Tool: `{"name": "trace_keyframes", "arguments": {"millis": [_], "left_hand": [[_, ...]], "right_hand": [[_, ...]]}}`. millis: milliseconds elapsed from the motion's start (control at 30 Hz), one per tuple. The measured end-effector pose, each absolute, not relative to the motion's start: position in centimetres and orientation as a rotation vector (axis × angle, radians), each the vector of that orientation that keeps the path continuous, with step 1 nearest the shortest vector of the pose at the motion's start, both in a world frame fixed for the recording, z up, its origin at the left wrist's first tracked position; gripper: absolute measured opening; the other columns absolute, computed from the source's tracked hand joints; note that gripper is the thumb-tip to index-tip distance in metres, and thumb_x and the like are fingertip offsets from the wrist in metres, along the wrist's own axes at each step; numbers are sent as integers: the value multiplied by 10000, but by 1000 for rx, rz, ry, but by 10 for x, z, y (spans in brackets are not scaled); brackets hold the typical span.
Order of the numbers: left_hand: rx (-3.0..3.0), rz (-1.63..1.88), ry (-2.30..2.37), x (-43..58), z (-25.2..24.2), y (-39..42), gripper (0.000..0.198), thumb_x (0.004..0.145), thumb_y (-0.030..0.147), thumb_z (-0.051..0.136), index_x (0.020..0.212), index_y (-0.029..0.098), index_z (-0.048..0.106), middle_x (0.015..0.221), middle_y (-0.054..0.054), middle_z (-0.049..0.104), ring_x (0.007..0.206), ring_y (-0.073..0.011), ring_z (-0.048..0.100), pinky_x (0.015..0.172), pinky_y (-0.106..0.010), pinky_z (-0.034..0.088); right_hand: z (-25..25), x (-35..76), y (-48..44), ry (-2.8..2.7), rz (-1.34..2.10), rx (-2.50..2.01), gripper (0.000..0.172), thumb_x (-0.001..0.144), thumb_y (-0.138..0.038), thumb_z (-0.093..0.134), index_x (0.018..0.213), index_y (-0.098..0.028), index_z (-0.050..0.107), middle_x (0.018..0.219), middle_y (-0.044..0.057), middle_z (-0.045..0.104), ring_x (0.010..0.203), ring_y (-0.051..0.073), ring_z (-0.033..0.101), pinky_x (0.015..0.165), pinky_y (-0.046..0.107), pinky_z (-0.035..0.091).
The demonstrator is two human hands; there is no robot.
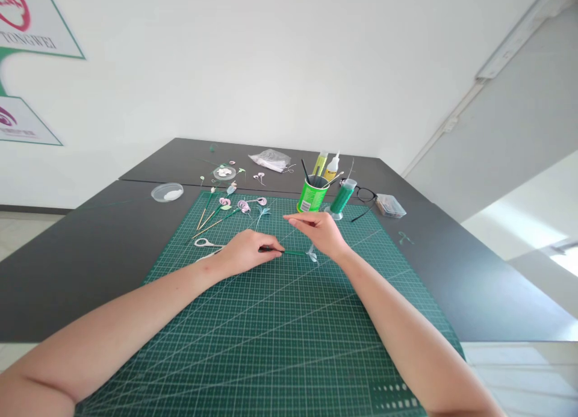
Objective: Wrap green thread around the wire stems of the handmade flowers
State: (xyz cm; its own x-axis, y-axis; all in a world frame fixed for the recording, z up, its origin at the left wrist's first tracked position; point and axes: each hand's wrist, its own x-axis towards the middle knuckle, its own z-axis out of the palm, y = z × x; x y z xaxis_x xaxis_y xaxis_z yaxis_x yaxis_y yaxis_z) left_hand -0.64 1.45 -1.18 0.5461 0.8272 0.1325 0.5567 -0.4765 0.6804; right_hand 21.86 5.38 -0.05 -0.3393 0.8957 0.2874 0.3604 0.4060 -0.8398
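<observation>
My left hand (pixel 253 250) is closed in a pinch on a thin green flower stem (pixel 295 253), dark where it passes through the fingers. A small pale blue-white flower (pixel 312 256) forms the stem's right end, just above the cutting mat (pixel 280 321). My right hand (pixel 320 229) is raised above and to the right of that flower. Its fingertips are pressed together, pointing left; whatever they may hold is too small to make out. White-handled scissors (pixel 204 242) lie partly hidden behind my left wrist.
Behind my hands lie pinkish flowers (pixel 244 206) on stems and sticks. A green can (pixel 312 195) of tools stands beside a green thread spool (pixel 344 195) and glue bottle (pixel 333 166). Glasses (pixel 365 194), a clear box (pixel 391 206), dishes (pixel 167 192) and a plastic bag (pixel 270 159) lie farther out.
</observation>
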Motion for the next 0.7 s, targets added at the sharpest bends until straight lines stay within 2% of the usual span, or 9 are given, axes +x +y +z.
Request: {"name": "trace_keyframes", "arguments": {"millis": [133, 300, 700], "left_hand": [[2232, 619, 1096, -7, -13, 15, 138, 911, 283, 693, 991, 273, 805, 930, 48, 813, 755, -149, 734, 721, -257, 494], [2204, 634, 1122, -7, -14, 14, 125, 898, 274, 703, 966, 274, 808, 904, 53, 813, 740, -145, 732, 727, -258, 502], [2232, 679, 1139, -6, -14, 15, 89, 884, 268, 716, 918, 276, 798, 905, 57, 812, 759, -154, 738, 718, -263, 495]], "right_hand": [[-2, 220, 58, -1882, 940, -1106, 292, 870, -409, 679, 1013, -212, 841, 1030, 77, 801, 839, 231, 705, 677, 328, 529], [-3, 221, 61, -1866, 978, -1142, 286, 869, -385, 681, 1020, -199, 836, 1069, 83, 797, 970, 269, 722, 831, 385, 556], [-5, 223, 65, -1804, 1064, -1199, 265, 855, -378, 709, 1008, -200, 833, 1094, 78, 794, 1019, 270, 723, 910, 410, 553]]}}
